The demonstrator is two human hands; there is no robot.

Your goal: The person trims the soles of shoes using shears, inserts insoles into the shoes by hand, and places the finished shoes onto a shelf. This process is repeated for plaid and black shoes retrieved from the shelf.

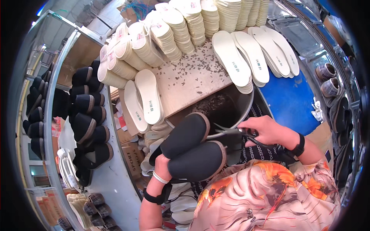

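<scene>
My left hand (162, 168) is closed round a pair of black cloth shoes (197, 163) with brown-edged soles, held side by side with the toes pointing right. Part of that hand is hidden behind the shoes. In my right hand (266, 131) is a pair of dark scissors (227, 130), the fingers wrapped about its handles. The blades stand apart, their tips close to the toe of the upper shoe. Beneath them sits a round metal tub (249, 109) holding dark scraps.
Cream insoles (149, 96) lie in piles on a wooden board (181, 88) strewn with dark bits. Taller insole stacks (165, 32) line its back. More insoles cover part of a blue surface (291, 100) at right. Black shoes (83, 102) crowd a metal shelf at left.
</scene>
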